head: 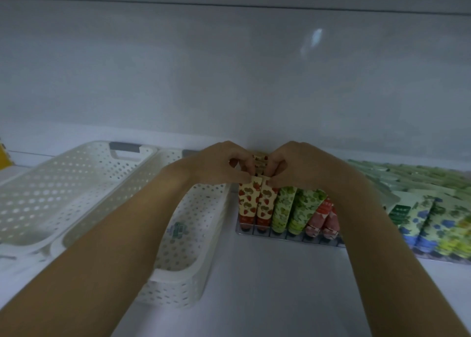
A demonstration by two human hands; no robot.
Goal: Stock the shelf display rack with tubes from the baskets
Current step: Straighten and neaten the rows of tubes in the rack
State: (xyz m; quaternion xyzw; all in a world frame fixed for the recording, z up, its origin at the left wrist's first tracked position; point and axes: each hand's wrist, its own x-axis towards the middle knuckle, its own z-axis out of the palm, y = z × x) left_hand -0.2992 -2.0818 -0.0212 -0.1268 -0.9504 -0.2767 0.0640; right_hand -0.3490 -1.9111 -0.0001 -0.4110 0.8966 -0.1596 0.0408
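A clear display rack stands on the white shelf right of centre, with tubes upright in rows. Its leftmost rows hold cream tubes printed with strawberries. Beside them stand green leaf-print tubes and pink tubes. My left hand and my right hand meet over the strawberry rows, fingers curled, each pinching the top edges of strawberry tubes. Tubes further back are hidden behind my hands.
Two white perforated baskets lie to the left: the nearer one holds one small pale tube, the farther one looks bare. A second rack of blue-and-green tubes fills the right. A yellow object shows at the left edge.
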